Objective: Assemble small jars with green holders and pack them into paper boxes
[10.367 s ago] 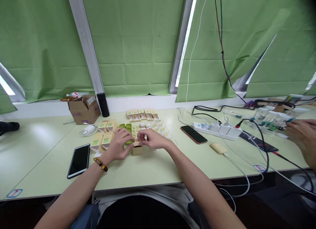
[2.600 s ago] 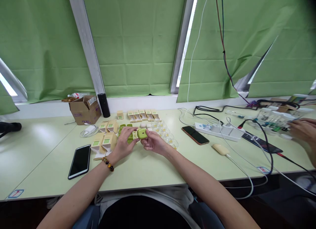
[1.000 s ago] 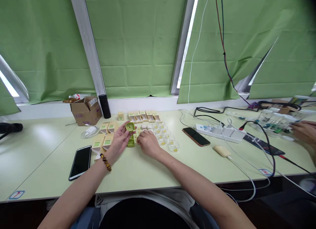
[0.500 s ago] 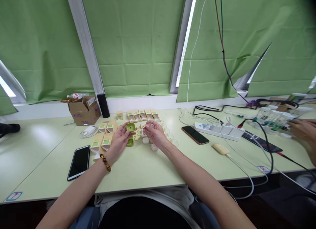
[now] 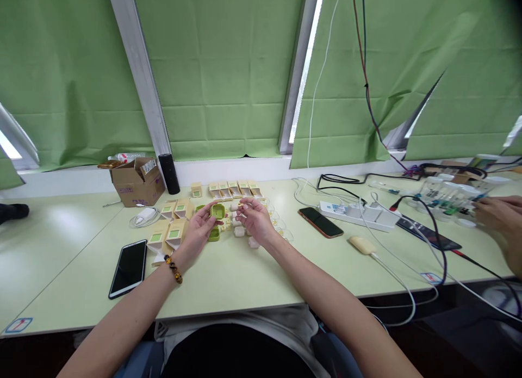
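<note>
Head view: holding the cup (image 5: 217,211) in the left hand (image 5: 198,230) and pinching a tiny bit (image 5: 240,205) in the right hand (image 5: 255,221), just right of the cup, not touching.

In the left hand (image 5: 198,228) rests a small case (image 5: 217,211). Behind both hands, a row of cartons (image 5: 234,191) stands on the table (image 5: 228,280). Left of the left hand stand open packs (image 5: 176,229), then a phone (image 5: 128,269); behind these, a charger (image 5: 144,217), then a box (image 5: 137,182). Right of the right hand (image 5: 256,221) lie a second handset (image 5: 321,222), a power strip (image 5: 359,216) and, well apart, jars (image 5: 446,196) beside a co-worker's hand (image 5: 499,217).
</note>
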`<state>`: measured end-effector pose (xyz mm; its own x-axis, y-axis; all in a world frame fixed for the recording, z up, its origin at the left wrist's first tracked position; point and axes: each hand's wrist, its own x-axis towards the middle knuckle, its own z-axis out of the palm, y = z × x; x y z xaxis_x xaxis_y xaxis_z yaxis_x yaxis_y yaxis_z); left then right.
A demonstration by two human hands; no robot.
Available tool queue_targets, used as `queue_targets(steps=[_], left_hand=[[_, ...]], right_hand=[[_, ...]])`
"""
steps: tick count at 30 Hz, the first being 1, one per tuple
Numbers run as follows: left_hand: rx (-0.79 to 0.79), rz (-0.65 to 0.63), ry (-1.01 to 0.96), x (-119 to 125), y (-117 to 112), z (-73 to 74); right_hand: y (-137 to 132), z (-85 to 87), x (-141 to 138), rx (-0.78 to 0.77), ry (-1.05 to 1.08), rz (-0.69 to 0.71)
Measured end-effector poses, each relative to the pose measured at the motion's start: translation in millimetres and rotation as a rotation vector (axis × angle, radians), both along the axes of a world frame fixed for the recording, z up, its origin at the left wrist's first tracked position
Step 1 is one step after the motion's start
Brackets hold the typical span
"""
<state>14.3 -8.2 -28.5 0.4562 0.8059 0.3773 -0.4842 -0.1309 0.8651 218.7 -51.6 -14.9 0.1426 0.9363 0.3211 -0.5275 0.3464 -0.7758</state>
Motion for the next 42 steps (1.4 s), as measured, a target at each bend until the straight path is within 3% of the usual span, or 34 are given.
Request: queue_targets(steps=[10,15,19,27,42], left_hand=[[0.056,0.054,0.044,1,-2,1.3],[0.046,0.049,0.050,1,-5,2.7],[0.039,0.021,0.050,2,-7,3.4],[0.082,-0.029,0.056,2,-8,2.6],[0.096,-0.033,0.092,1,-10,-0.1]], right_hand=[[-2,0.0,-3,-0.010,-0.076,0.001],[-10,5.3,-10,0.097,-0.188,-0.049],[-16,5.5,-16,0.166,-0.375,-0.146],[-23,-0.4,-19,0.408,-0.840,-0.507],[-22,-6.0,-17,0.505,-1.131,-0.664]])
